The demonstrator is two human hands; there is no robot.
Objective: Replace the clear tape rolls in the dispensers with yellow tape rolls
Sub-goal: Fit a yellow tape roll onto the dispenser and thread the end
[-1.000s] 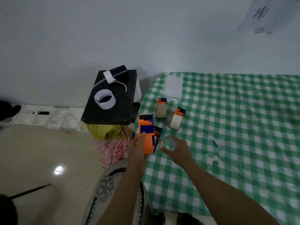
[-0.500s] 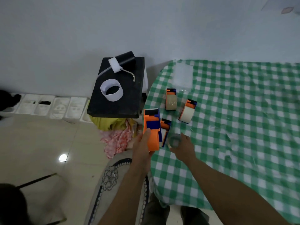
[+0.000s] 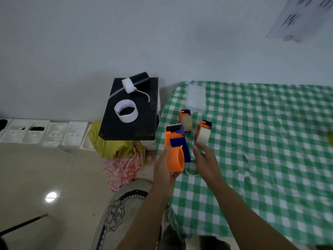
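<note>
Three tape dispensers in shot, all orange and blue, at the left end of the green-checked surface (image 3: 261,159). The left hand (image 3: 164,170) has its grip wrapped around the nearest dispenser (image 3: 175,150), holding it up just off the surface edge, blade end pointing to 12 o'clock; its orange hub looks bare, no roll on it as far as I can tell. The right hand (image 3: 205,159) is right beside it at 3 o'clock, fingers spread and loose, not gripping anything. Directly under those two hands a clear tape roll (image 3: 191,171) lies flat on the cloth, half hidden by the held dispenser. Up at 12 o'clock from the hands sits a second dispenser (image 3: 186,120) with a tan-ish roll in it, and at about 1 o'clock a third dispenser (image 3: 203,132) with a pale cream roll, tilted. Can't really call either roll yellow in this dim light. Over at 10 o'clock, off the surface, there's a black box (image 3: 144,121) with a white paper ring (image 3: 126,112) standing on top.
</note>
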